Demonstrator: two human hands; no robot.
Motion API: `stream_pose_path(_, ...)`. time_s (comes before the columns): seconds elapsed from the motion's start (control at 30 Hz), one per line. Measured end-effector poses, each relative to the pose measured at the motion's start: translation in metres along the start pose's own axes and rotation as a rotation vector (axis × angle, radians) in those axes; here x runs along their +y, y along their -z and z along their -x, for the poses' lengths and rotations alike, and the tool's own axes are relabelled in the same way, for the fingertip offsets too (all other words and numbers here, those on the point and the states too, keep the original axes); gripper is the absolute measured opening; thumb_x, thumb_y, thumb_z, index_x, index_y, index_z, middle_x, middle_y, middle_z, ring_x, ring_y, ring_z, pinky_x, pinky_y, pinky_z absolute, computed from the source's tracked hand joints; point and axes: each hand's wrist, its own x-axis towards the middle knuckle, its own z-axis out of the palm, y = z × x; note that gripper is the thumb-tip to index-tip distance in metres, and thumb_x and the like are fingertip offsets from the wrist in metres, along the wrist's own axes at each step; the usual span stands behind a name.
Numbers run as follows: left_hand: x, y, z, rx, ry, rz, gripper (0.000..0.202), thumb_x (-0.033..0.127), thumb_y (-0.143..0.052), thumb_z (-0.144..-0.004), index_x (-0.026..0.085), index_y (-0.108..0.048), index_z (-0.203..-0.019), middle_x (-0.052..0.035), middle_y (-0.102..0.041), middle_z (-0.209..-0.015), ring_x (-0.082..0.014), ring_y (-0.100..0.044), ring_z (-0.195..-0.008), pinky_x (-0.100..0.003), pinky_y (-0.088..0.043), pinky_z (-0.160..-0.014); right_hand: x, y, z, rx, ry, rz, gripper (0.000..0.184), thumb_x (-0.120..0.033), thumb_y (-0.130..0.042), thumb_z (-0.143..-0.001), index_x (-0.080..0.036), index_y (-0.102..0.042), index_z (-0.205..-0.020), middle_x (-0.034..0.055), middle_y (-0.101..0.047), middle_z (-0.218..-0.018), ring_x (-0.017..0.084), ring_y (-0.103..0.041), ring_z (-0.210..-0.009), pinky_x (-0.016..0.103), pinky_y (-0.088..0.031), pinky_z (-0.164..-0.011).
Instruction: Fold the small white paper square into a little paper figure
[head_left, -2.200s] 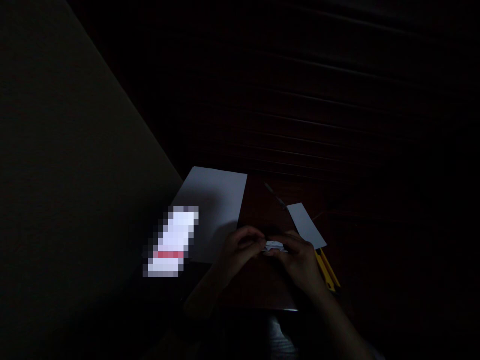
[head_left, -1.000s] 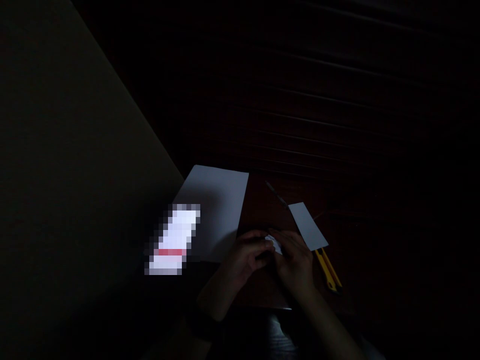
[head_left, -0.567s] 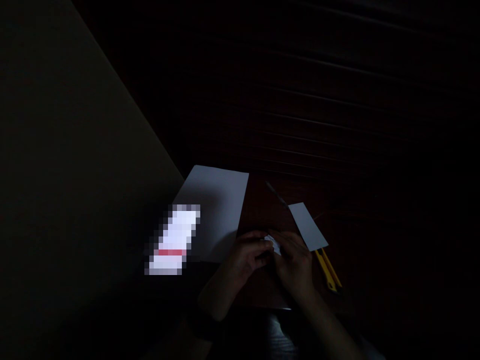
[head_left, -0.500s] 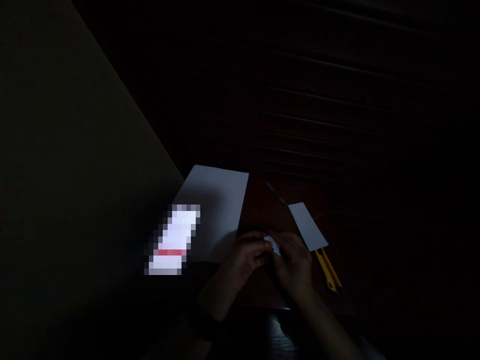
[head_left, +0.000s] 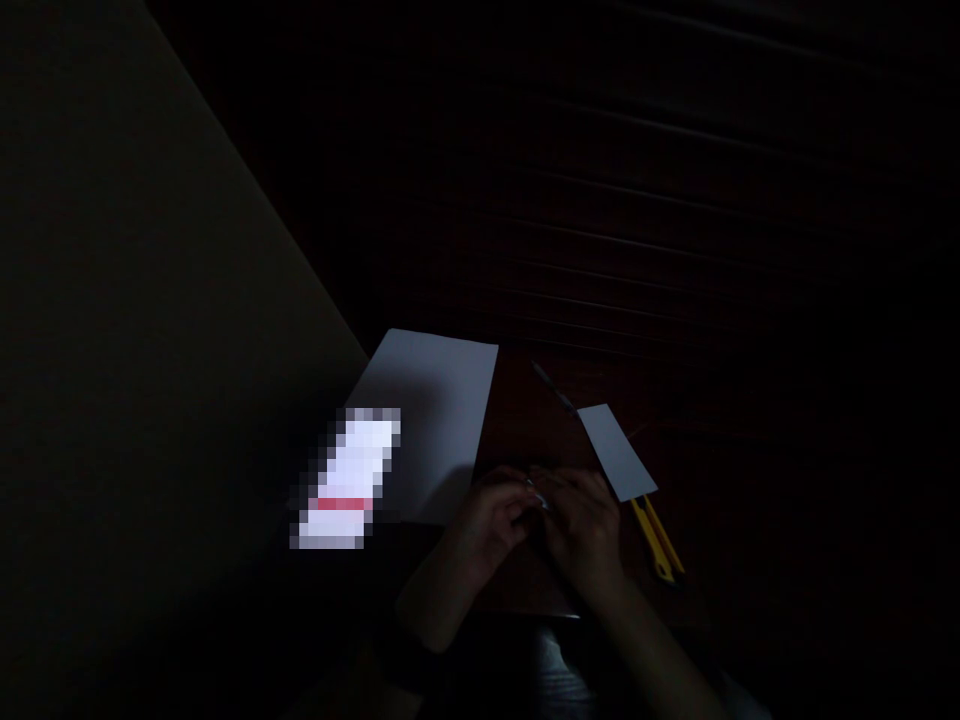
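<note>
Over the dark table, my left hand [head_left: 491, 515] and my right hand [head_left: 585, 525] meet at the fingertips. Between them they pinch a small piece of white paper [head_left: 538, 494], of which only a thin sliver shows. Both hands are closed, with the fingers covering most of the piece. Beyond my left hand lies a large white sheet of paper [head_left: 450, 400]. To the right of my right hand, a narrow white paper strip [head_left: 618, 452] partly covers a yellow utility knife [head_left: 658, 545].
A blurred-out bright screen [head_left: 349, 480] is at the left, over the large sheet's edge. A thin pen-like item [head_left: 553, 386] lies behind the strip, its end touching it. The table's near edge [head_left: 525, 614] runs below my wrists. A pale wall [head_left: 150, 300] rises at the left.
My fingers have closed further over the small paper, so less of it shows. My right hand has shifted slightly left. The sheet, strip and knife stay where they were.
</note>
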Motion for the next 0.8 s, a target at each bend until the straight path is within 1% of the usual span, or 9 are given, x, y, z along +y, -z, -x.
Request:
stream_pose_path(0.13,0.003,-0.003,0.004,-0.014,0.019,-0.024,0.013,0.011,-0.062,-0.067,0.018,-0.060,-0.078,0.0009,-0.062,-0.079,-0.0140,-0.060,-0.078,-0.028,-0.045,-0.071,-0.001,0.001,-0.002,-0.003,-0.032,-0.042,0.039,-0.007,-0.051,-0.077,-0.022,-0.060,-0.112,0.0036,-0.065,-0.111,0.024,-0.055,-0.098,0.041,-0.041,-0.082)
stream_pose_path(0.2,0.005,-0.006,0.006,0.011,-0.016,-0.080,0.013,0.017,-0.061,-0.069,0.019,-0.060,-0.082,-0.0002,-0.063,-0.082,-0.0160,-0.060,-0.081,-0.030,-0.046,-0.071,-0.001,0.001,-0.002,-0.004,-0.064,-0.077,0.037,-0.007,-0.052,-0.078,-0.023,-0.061,-0.110,0.0032,-0.066,-0.110,0.023,-0.055,-0.099,0.040,-0.041,-0.084)
stream_pose_path(0.37,0.009,-0.015,0.009,0.053,-0.192,-0.399,0.020,0.020,-0.067,-0.066,0.018,-0.060,-0.085,-0.0015,-0.064,-0.087,-0.0183,-0.061,-0.086,-0.031,-0.045,-0.076,0.000,0.005,-0.005,0.023,-0.149,-0.174,0.029,-0.011,-0.054,-0.081,-0.025,-0.064,-0.104,0.0028,-0.068,-0.101,0.022,-0.056,-0.097,0.038,-0.042,-0.084)
stream_pose_path(0.43,0.009,-0.017,0.009,0.056,-0.305,-0.541,0.033,0.019,-0.072,-0.063,0.019,-0.060,-0.093,-0.0038,-0.065,-0.098,-0.0210,-0.059,-0.097,-0.032,-0.045,-0.082,0.001,0.008,-0.007,0.041,-0.212,-0.218,0.024,-0.014,-0.056,-0.081,-0.026,-0.066,-0.099,0.0028,-0.068,-0.098,0.021,-0.057,-0.095,0.037,-0.042,-0.084)
stream_pose_path(0.5,0.009,-0.019,0.009,-0.004,-0.418,-0.693,0.050,0.017,-0.077,-0.058,0.021,-0.059,-0.104,-0.0056,-0.060,-0.115,-0.0231,-0.053,-0.109,-0.033,-0.043,-0.089,0.002,0.010,-0.009,0.052,-0.305,-0.293,0.017,-0.017,-0.058,-0.081,-0.026,-0.068,-0.092,0.0024,-0.068,-0.094,0.021,-0.058,-0.093,0.035,-0.043,-0.083)
stream_pose_path(0.53,0.009,-0.019,0.008,-0.043,-0.466,-0.757,0.053,0.017,-0.078,-0.058,0.022,-0.059,-0.107,-0.0059,-0.057,-0.120,-0.0233,-0.051,-0.112,-0.033,-0.043,-0.091,0.002,0.011,-0.009,0.054,-0.359,-0.345,0.014,-0.019,-0.059,-0.081,-0.026,-0.069,-0.088,0.0019,-0.068,-0.092,0.020,-0.059,-0.091,0.034,-0.043,-0.081)
stream_pose_path(0.6,0.007,-0.018,0.008,-0.099,-0.540,-0.859,0.049,0.019,-0.075,-0.063,0.023,-0.060,-0.110,-0.0056,-0.056,-0.123,-0.0223,-0.051,-0.113,-0.034,-0.043,-0.094,0.001,0.012,-0.010,0.047,-0.470,-0.477,0.009,-0.021,-0.062,-0.079,-0.025,-0.069,-0.083,0.0009,-0.069,-0.086,0.019,-0.061,-0.085,0.031,-0.045,-0.077)
stream_pose_path(0.67,0.007,-0.018,0.009,-0.107,-0.589,-0.938,0.038,0.021,-0.070,-0.071,0.024,-0.063,-0.108,-0.0049,-0.061,-0.117,-0.0208,-0.055,-0.109,-0.033,-0.044,-0.093,0.001,0.013,-0.011,0.036,-0.570,-0.608,0.006,-0.022,-0.063,-0.078,-0.023,-0.069,-0.080,0.0001,-0.069,-0.078,0.018,-0.062,-0.077,0.028,-0.046,-0.070)
stream_pose_path(0.8,0.011,-0.018,0.010,-0.101,-0.659,-1.051,0.026,0.022,-0.065,-0.076,0.025,-0.068,-0.102,-0.0028,-0.065,-0.110,-0.0192,-0.058,-0.102,-0.031,-0.047,-0.090,0.002,0.015,-0.012,-0.026,-0.657,-0.781,0.008,-0.026,-0.067,-0.075,-0.021,-0.070,-0.081,-0.0005,-0.068,-0.071,0.016,-0.061,-0.069,0.026,-0.046,-0.065)
